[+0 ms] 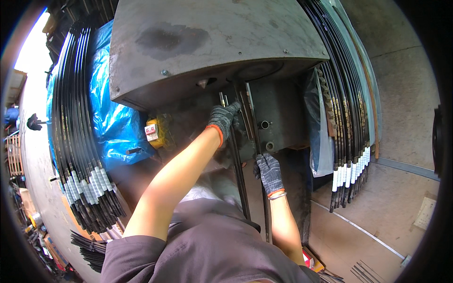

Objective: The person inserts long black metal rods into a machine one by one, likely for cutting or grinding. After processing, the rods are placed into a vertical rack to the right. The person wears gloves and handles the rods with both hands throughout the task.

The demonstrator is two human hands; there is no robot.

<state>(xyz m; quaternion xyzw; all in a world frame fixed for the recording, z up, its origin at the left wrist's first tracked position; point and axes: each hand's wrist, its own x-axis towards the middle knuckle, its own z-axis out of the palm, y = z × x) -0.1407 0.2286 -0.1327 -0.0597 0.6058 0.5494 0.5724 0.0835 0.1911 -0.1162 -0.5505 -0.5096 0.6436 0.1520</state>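
Both my hands wear dark grey knit gloves with orange cuffs. My left hand (223, 119) is closed at the upper end of a long black rod (239, 177), under the front edge of a grey metal machine housing (207, 42). Bright metal rod ends (222, 99) stick up just past its fingers. Lower and to the right, my right hand (269, 173) is closed around a second long black rod (264, 207), which runs up toward the machine and down beside my body. The fingers partly hide both grips.
Bundles of black rods with white-wrapped ends lie at the left (71, 118) and right (347, 118). Blue plastic sheeting (111, 104) is beside the left bundle. A yellow switch box (158, 131) with red-and-white front sits left of my left hand. A short pipe stub (265, 125) protrudes nearby.
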